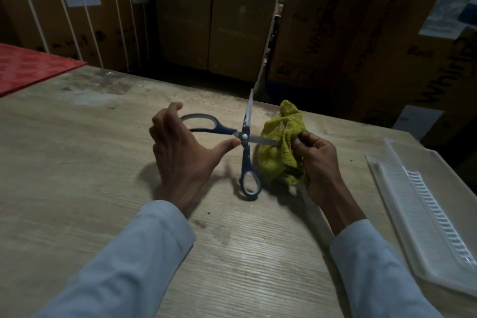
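Observation:
Dark blue scissors lie spread wide open on the wooden table. One blade points away from me and the other runs right into a crumpled yellow-green cloth. My left hand is just left of the scissors, fingers loosely curved over the large handle loop. Its straight thumb touches the scissors beside the pivot. My right hand grips the cloth from the right, pinching its folds where the blade tip goes in. The tip of that blade is hidden by the cloth.
A clear plastic tray lies at the table's right edge. A red sheet covers the far left corner. Stacked cardboard boxes stand behind the table's far edge.

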Tool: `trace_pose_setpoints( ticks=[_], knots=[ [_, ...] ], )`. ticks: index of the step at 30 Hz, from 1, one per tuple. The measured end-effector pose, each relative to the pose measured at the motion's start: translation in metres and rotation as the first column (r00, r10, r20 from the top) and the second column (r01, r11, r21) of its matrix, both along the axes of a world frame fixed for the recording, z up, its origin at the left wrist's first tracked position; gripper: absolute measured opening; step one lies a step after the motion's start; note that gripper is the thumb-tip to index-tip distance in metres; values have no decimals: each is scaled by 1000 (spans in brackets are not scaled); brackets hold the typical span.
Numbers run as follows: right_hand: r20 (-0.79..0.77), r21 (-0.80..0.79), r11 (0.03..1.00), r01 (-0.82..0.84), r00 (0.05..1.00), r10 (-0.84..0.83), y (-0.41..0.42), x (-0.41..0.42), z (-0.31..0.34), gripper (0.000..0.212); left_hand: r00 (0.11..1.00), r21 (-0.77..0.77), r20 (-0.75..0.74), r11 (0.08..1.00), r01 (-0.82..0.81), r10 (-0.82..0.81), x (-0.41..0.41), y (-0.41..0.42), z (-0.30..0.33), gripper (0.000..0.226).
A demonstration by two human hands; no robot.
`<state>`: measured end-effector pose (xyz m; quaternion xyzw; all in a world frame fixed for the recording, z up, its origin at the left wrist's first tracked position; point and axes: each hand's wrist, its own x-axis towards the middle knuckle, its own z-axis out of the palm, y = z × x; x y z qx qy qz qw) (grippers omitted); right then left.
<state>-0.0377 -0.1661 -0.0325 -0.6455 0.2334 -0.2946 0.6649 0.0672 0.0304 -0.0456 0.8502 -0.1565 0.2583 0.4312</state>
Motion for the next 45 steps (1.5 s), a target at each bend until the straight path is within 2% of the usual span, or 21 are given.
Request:
trace_pose_setpoints(
  ticks=[2,4,6,7,9,13,15,17,20,22,24,26,28,29,32,33,35,37,39,42,45],
  knots=[
    [22,50,999,-9,1000,8,4,2,-2,21,960,-229,-235,969,96,-151,-2,-2,1,103],
    [28,82,996,-28,999,26,8,3,-4,23,823,-454,-417,873,179,-386,-5,-4,4,65],
    [10,73,996,-54,999,53,11,4,-6,20,719,-598,-414,762,246,-558,-8,-7,6,22],
    [-5,65,996,-66,998,66,13,4,-8,18,687,-641,-403,723,259,-604,-8,-7,7,11],
    [-37,51,994,-96,995,97,16,3,-9,17,627,-695,-411,673,253,-661,-10,-7,8,11],
    [-107,-49,981,-189,977,183,20,-2,-2,16,568,-718,-401,631,292,-719,-11,-5,10,18],
    [-31,-74,994,-84,996,82,20,-1,2,16,581,-700,-369,629,340,-725,-11,-4,11,17],
    [83,8,989,151,985,-151,13,1,6,19,597,-662,-353,643,385,-720,-11,-4,11,17],
    [122,206,881,426,882,-455,-9,-2,6,17,578,-622,-348,643,446,-738,-13,-4,12,16],
    [159,308,848,431,855,-493,-19,-6,4,18,569,-564,-370,664,491,-734,-13,-6,11,14],
    [225,327,881,341,878,-423,-18,-6,3,27,579,-493,-394,696,522,-714,-12,-7,7,11],
    [312,221,942,255,896,-315,-4,-4,7,28,608,-424,-402,727,539,-685,-10,-8,4,7],
    [388,-42,977,211,904,-179,11,-3,9,31,635,-376,-401,751,543,-660,-9,-8,3,6],
    [388,-198,961,195,915,-106,17,-3,8,33,640,-368,-401,755,542,-655,-9,-8,4,7],
    [283,-554,819,149,959,17,26,1,0,35,633,-372,-408,753,543,-658,-10,-7,6,10],
    [249,-654,740,158,969,12,27,2,-2,34,628,-373,-412,751,545,-660,-10,-8,6,10],
    [178,-838,518,171,983,-37,28,6,-8,34,607,-389,-424,740,548,-672,-12,-8,6,9],
    [101,-929,351,121,992,-76,30,12,-13,34,573,-417,-434,719,557,-695,-15,-9,6,9],
    [37,-958,279,68,993,-115,33,16,-15,34,545,-438,-432,695,570,-719,-18,-9,7,8],
    [-39,-936,353,-1,994,-102,31,19,-15,39,516,-476,-414,662,579,-750,-21,-9,10,8],
    [-54,-934,356,-11,992,-110,27,20,-14,44,493,-495,-390,628,600,-778,-22,-9,12,11]
  ],
)
